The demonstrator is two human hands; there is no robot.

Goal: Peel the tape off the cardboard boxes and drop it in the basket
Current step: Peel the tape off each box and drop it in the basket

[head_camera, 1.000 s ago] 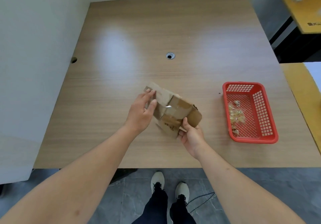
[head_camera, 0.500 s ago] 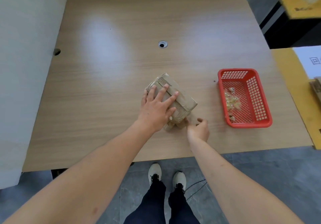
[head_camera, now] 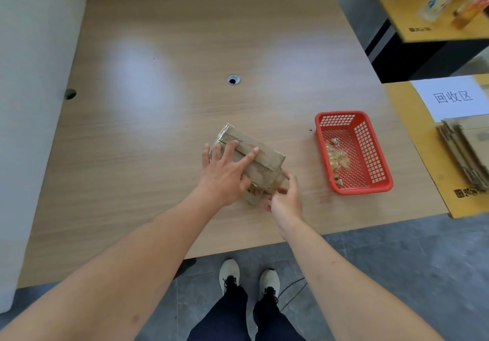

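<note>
Flattened cardboard box [head_camera: 260, 155] lies on the table [head_camera: 158, 129], left of the red basket [head_camera: 381, 166]. Left hand [head_camera: 225, 174] presses it flat, fingers straight and spread. Right hand [head_camera: 284, 197] at the box's near right corner, fingers curled, pinching clear tape [head_camera: 280, 179] there. Tape scraps [head_camera: 337, 156] in basket.

One head view — looking steeply down at the table [head_camera: 158, 182].
</note>
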